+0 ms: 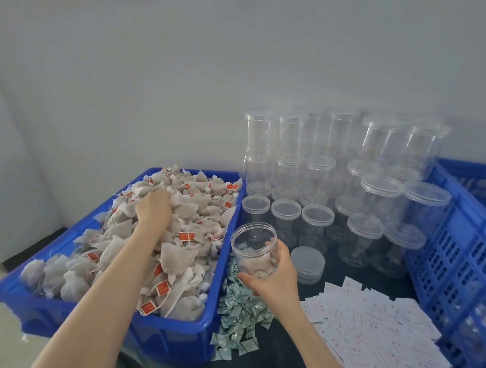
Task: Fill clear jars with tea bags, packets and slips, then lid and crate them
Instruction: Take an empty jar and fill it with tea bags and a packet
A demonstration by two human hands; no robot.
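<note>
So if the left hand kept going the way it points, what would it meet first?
The left hand already rests in the tea bags; going on, it would likely push through more bags toward the blue bin's far rim. Depth is unclear.

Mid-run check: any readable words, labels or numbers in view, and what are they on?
None can be read.
Red tags on the tea bags: pale marks, blurred.
White slips: red print, too small.
Green packets: pattern only, illegible.
Clear jars and lid: no label visible.
</note>
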